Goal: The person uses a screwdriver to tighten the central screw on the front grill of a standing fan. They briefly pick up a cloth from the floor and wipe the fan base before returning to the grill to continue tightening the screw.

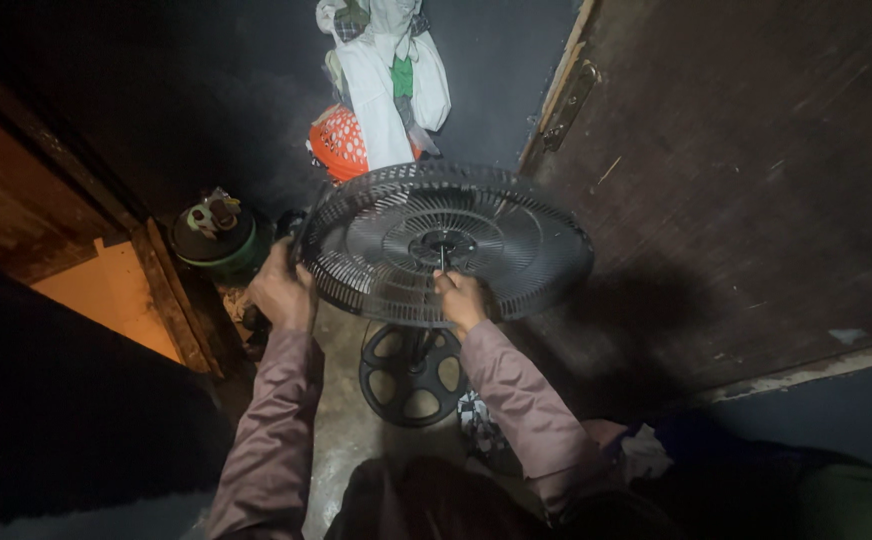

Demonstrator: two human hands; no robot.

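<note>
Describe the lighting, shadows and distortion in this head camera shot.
Head view: one light from near the camera brightens the black fan grille, the left hand and right hand; corners fall to near black. The grille casts a soft shadow on the wooden door. Wide-angle bending curves the door's edge; the white cloth bundle is slightly overexposed.

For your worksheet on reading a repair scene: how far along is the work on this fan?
Done: the rear fan guard sits on the stand, with no blade or front guard fitted. In hand: the left hand steadies the rim while the right hand works at the hub. Left: likely blade and front guard, neither in view. The round base rests on the floor.
</note>
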